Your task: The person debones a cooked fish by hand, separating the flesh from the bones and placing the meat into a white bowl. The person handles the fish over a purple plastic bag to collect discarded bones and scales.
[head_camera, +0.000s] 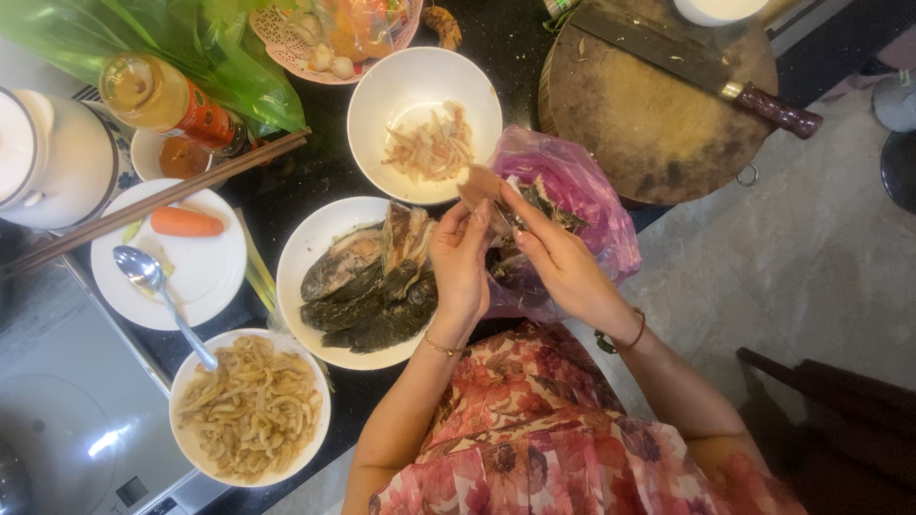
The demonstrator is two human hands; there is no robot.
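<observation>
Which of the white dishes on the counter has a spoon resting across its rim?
The bowl of pale shredded strips nearest the person; the spoon bridges it and the carrot plate. The other bowls carry no utensil.

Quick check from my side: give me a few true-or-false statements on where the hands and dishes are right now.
1. Both hands, left hand and right hand, work a piece above the pink plastic bag. True.
2. The cleaver lies on the round cutting board. True.
3. The spoon rests in the plate of fish. False: it bridges the carrot plate and the bowl of strips.
4. The chopsticks are in the right hand. False: they lie across the carrot plate.
</observation>
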